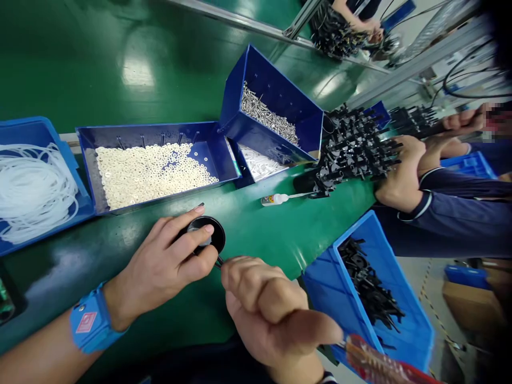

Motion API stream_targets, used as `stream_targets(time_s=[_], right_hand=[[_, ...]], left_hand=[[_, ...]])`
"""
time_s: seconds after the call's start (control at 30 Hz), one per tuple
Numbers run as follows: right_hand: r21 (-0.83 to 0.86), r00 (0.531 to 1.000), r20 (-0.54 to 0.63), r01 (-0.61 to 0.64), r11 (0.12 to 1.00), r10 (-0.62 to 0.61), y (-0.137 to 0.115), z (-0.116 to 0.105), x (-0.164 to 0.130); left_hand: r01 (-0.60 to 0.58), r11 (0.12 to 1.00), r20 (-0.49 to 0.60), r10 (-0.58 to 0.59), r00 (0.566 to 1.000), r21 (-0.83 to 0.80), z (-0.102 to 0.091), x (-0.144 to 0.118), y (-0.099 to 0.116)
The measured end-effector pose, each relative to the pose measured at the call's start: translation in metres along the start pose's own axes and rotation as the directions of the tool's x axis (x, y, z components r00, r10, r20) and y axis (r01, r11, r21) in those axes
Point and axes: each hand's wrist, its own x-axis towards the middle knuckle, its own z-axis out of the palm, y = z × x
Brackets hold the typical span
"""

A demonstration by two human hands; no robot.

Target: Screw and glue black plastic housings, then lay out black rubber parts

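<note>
A small round black cup-like part [218, 234] stands on the green table, its opening facing up and something pale and round inside. My left hand [172, 261], with a blue wrist band, holds it, fingers bent over the rim and into the opening. My right hand [268, 304] is closed close beside it. Its fingertips are at a thin dark piece [218, 262] by the cup's lower edge. A screwdriver [380, 362] with a clear red handle sticks out past my right thumb, its shaft mostly hidden by the hand.
Behind the cup are blue bins of cream washers [140, 176], metal screws [268, 120] and white tubing [32, 186]. A small white bottle [274, 199] lies nearby. Right of me are a blue crate [320, 282] of black parts, piled black parts [352, 144] and a co-worker's arm [404, 181].
</note>
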Motion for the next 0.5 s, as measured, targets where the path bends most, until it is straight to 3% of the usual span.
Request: stream_targets(time_s=[0.1,0.27,0.4,0.5], right_hand=[[0.028,0.991,-0.099,0.097,0.995,-0.094,-0.0001,-0.0006,0.0024],[0.085,0.998,0.022,0.049,0.995,-0.051,0.0007,-0.0008,0.0023],[0.056,0.997,-0.078,0.027,0.998,-0.023,0.0006,0.0006,0.0029],[0.101,0.997,-0.030,0.069,0.993,-0.066,0.0041,0.0007,0.0074]], left_hand=[[0.022,0.999,0.005,-0.022,1.000,-0.048,0.0014,-0.0018,-0.0003],[0.010,0.999,0.000,-0.010,1.000,-0.034,0.0012,-0.0022,-0.0012],[0.038,0.998,0.025,-0.037,0.999,-0.057,0.0006,-0.0019,-0.0023],[0.041,0.997,0.024,-0.039,0.999,-0.063,0.0003,-0.0024,-0.0030]])
